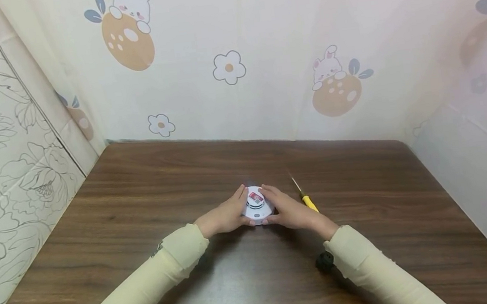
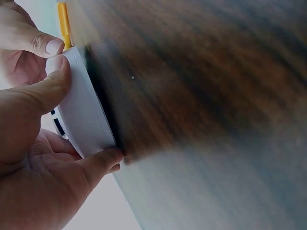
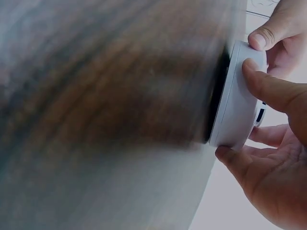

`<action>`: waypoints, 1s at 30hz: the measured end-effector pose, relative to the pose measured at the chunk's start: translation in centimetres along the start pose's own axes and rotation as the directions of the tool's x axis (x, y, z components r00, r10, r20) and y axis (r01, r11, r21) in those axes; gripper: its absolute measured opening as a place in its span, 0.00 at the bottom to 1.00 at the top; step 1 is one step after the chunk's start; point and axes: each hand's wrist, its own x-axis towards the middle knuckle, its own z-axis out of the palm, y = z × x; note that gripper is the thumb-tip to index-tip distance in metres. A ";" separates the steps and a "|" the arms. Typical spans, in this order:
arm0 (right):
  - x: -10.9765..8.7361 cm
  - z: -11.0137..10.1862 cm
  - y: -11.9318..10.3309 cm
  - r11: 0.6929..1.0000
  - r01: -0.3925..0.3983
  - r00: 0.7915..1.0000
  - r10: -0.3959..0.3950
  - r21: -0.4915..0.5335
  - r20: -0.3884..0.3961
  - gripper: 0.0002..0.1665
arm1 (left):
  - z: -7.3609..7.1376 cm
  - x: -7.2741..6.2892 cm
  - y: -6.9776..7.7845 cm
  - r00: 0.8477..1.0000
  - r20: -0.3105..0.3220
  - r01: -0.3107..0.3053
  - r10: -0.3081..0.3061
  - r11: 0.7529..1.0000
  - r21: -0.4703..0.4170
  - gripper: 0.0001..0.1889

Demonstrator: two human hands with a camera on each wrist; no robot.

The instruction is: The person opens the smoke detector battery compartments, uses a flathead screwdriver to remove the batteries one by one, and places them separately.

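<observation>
A white round smoke detector (image 1: 257,215) with a red label on its raised vented top lies between both hands near the middle of the table. From its left side, the left hand (image 1: 226,216) grips the rim, thumb at the near edge and fingers farther round. The right hand (image 1: 292,210) holds the opposite side in the same way. In the left wrist view, both thumbs press the detector's side wall (image 2: 88,110). A dark strip runs beneath the detector (image 3: 235,103) in the right wrist view; whether its base touches the table I cannot tell.
Just beyond the right hand lies a screwdriver (image 1: 308,203) with a yellow handle, its shaft pointing away. A small round black object (image 1: 324,262) sits beside the right sleeve. The brown wooden table (image 1: 161,181) meets a patterned curtain (image 1: 273,93) at the back.
</observation>
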 end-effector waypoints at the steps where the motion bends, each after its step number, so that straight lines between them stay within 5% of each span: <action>1: 0.0 -0.1 0.0 1.000 0.000 1.000 0.000 0.002 0.001 0.47 | 0.0 0.0 0.0 1.000 0.000 -0.001 0.001 1.000 -0.002 0.46; 11: 0.3 -1.1 0.5 1.000 0.028 1.000 -0.028 0.013 0.008 0.44 | -1.0 0.2 -0.1 1.000 0.024 -0.018 0.019 0.999 -0.027 0.43; 23: 0.2 -1.9 0.6 0.993 0.030 0.999 -0.031 0.112 0.010 0.39 | -1.7 0.1 -0.3 0.998 -0.026 -0.068 0.065 0.992 -0.103 0.34; 30: 0.0 -2.2 0.7 0.989 0.016 1.000 -0.020 0.150 0.023 0.41 | -2.3 -0.6 -0.3 0.999 0.001 -0.052 0.053 0.993 -0.106 0.42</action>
